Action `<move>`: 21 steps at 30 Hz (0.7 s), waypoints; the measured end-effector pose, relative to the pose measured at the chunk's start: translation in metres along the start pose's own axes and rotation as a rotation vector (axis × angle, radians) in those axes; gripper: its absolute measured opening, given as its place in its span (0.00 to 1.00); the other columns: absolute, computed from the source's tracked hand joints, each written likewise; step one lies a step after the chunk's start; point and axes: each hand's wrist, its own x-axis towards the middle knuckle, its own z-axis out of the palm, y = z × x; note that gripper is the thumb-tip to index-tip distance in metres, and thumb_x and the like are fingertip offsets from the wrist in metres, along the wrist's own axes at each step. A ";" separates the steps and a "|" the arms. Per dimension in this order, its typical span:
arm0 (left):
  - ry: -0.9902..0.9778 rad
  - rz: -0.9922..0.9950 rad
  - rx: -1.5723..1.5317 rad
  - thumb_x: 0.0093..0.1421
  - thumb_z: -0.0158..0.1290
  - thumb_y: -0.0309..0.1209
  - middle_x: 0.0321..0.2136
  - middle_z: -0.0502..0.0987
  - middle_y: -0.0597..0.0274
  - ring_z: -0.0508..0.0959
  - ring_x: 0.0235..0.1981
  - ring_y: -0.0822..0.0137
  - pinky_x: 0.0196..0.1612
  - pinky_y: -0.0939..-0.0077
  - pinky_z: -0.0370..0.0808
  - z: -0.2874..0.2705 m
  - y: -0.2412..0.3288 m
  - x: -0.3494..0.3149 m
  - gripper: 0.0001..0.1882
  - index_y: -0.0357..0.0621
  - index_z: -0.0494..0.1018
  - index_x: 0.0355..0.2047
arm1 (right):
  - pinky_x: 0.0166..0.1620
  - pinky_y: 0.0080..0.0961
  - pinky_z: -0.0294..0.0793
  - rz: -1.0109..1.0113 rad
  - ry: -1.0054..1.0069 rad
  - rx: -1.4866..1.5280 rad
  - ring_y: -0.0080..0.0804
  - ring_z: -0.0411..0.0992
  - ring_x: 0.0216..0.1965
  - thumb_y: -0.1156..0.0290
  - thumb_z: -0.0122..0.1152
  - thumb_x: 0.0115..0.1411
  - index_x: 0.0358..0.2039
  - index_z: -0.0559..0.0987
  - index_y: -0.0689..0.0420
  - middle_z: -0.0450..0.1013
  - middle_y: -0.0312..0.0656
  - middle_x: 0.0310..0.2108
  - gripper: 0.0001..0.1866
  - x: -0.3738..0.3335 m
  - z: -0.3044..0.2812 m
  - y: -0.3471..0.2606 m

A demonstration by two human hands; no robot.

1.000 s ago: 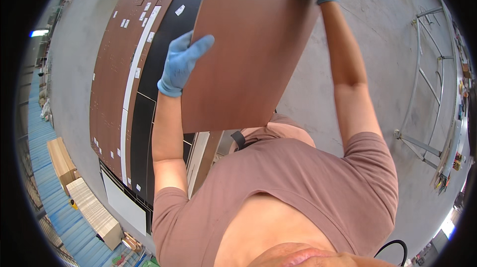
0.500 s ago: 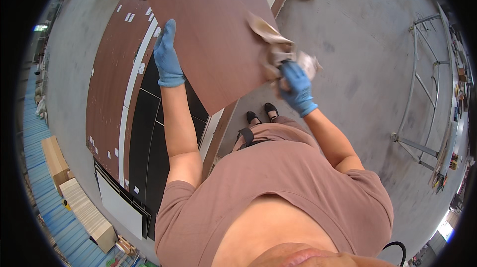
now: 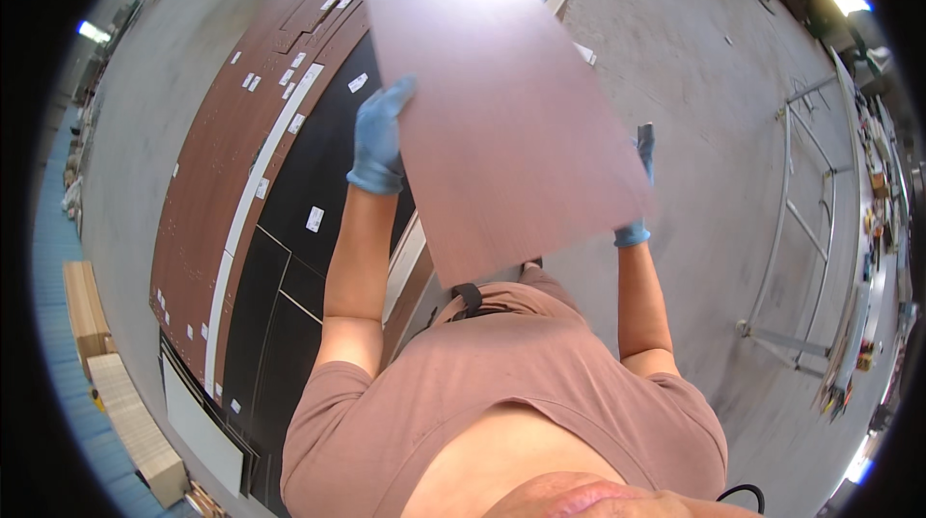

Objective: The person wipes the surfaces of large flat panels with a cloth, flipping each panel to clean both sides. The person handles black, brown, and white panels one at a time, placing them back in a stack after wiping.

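A flat reddish-brown wood-grain panel (image 3: 502, 122) is held up in front of me, tilted, with bright glare on its far end. My left hand (image 3: 377, 137), in a blue glove, grips its left edge, thumb on the face and fingers partly behind. My right hand (image 3: 633, 232), also gloved in blue, holds the panel's right edge near the close corner and is mostly hidden behind it. A dark grey tip (image 3: 645, 136) shows above that hand; I cannot make out what it is. The cloth from earlier is out of sight.
Brown boards (image 3: 207, 171) and black panels (image 3: 289, 258) with white labels lie stacked to my left. Light wooden pieces (image 3: 140, 422) rest on blue slats (image 3: 58, 325) at the far left. A metal frame (image 3: 789, 229) stands on the grey floor (image 3: 694, 113) to the right.
The panel has shifted right and closer to me, and its face now catches the light. My right hand has gone from wiping with a beige cloth to holding the panel's right edge.
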 end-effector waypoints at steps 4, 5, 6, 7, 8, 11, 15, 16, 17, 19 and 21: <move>-0.202 -0.242 -0.222 0.74 0.47 0.35 0.43 0.82 0.56 0.82 0.38 0.67 0.46 0.74 0.80 0.066 -0.013 0.036 0.17 0.32 0.74 0.51 | 0.56 0.33 0.75 -0.123 0.082 0.103 0.34 0.76 0.51 0.51 0.60 0.68 0.53 0.79 0.63 0.79 0.44 0.53 0.26 0.063 -0.019 -0.057; -0.244 -0.315 -0.349 0.74 0.47 0.36 0.43 0.82 0.55 0.82 0.37 0.67 0.46 0.74 0.80 0.083 -0.020 0.042 0.18 0.31 0.74 0.51 | 0.57 0.33 0.75 -0.215 0.124 0.055 0.33 0.76 0.51 0.54 0.63 0.67 0.51 0.80 0.64 0.79 0.44 0.53 0.24 0.072 -0.026 -0.071; -0.199 -0.352 -0.289 0.73 0.48 0.36 0.43 0.82 0.54 0.82 0.37 0.67 0.45 0.74 0.80 0.097 -0.024 0.047 0.18 0.31 0.74 0.51 | 0.56 0.31 0.75 -0.410 0.106 -0.239 0.33 0.76 0.51 0.58 0.63 0.67 0.50 0.80 0.65 0.79 0.45 0.52 0.22 0.079 -0.032 -0.090; -0.221 -0.352 -0.263 0.73 0.48 0.37 0.43 0.82 0.53 0.82 0.37 0.68 0.45 0.74 0.81 0.109 -0.026 0.054 0.19 0.30 0.74 0.50 | 0.56 0.30 0.76 -0.611 0.075 -0.529 0.33 0.76 0.51 0.61 0.63 0.66 0.50 0.80 0.65 0.79 0.45 0.51 0.20 0.084 -0.039 -0.112; -0.245 -0.364 -0.239 0.73 0.49 0.37 0.42 0.81 0.53 0.82 0.37 0.68 0.44 0.73 0.81 0.117 -0.027 0.059 0.19 0.30 0.74 0.50 | 0.55 0.29 0.76 -0.811 0.043 -0.819 0.33 0.76 0.50 0.65 0.63 0.65 0.49 0.81 0.66 0.79 0.46 0.51 0.18 0.085 -0.045 -0.132; -0.219 -0.361 -0.063 0.71 0.52 0.38 0.41 0.81 0.51 0.82 0.37 0.69 0.42 0.74 0.82 0.125 -0.026 0.074 0.20 0.28 0.74 0.49 | 0.55 0.28 0.77 -0.957 0.030 -1.205 0.33 0.76 0.50 0.73 0.63 0.64 0.47 0.81 0.67 0.79 0.48 0.50 0.13 0.093 -0.052 -0.163; -0.231 -0.271 -0.229 0.69 0.55 0.32 0.37 0.83 0.51 0.84 0.31 0.68 0.35 0.75 0.83 0.131 -0.013 0.112 0.17 0.25 0.78 0.44 | 0.55 0.29 0.77 -0.570 -0.033 -0.824 0.35 0.78 0.50 0.75 0.62 0.65 0.46 0.82 0.66 0.79 0.51 0.53 0.11 0.116 -0.029 -0.181; -0.280 -0.217 -0.129 0.68 0.56 0.32 0.39 0.83 0.57 0.83 0.34 0.69 0.39 0.74 0.82 0.126 0.000 0.125 0.15 0.31 0.79 0.48 | 0.52 0.29 0.77 -0.527 -0.036 -0.970 0.33 0.78 0.47 0.75 0.62 0.65 0.45 0.83 0.66 0.79 0.50 0.51 0.11 0.122 -0.019 -0.185; -0.308 -0.101 -0.144 0.69 0.55 0.36 0.40 0.83 0.55 0.83 0.36 0.65 0.43 0.71 0.81 0.123 0.010 0.135 0.19 0.34 0.76 0.53 | 0.49 0.28 0.78 -0.487 -0.045 -1.117 0.32 0.78 0.44 0.75 0.62 0.65 0.45 0.83 0.67 0.80 0.50 0.50 0.11 0.128 -0.008 -0.187; -0.420 -0.032 -0.335 0.69 0.54 0.46 0.42 0.83 0.52 0.83 0.40 0.56 0.52 0.66 0.79 0.119 0.029 0.155 0.28 0.40 0.71 0.62 | 0.41 0.26 0.79 -0.574 0.108 -1.544 0.29 0.79 0.36 0.75 0.65 0.64 0.42 0.84 0.66 0.82 0.47 0.43 0.09 0.135 0.022 -0.212; -0.611 -0.008 -0.576 0.67 0.54 0.57 0.42 0.83 0.41 0.84 0.45 0.49 0.55 0.65 0.79 0.115 0.043 0.183 0.40 0.29 0.70 0.60 | 0.40 0.24 0.79 -1.150 0.382 -1.690 0.27 0.79 0.34 0.73 0.71 0.61 0.36 0.84 0.63 0.83 0.44 0.38 0.07 0.155 0.046 -0.210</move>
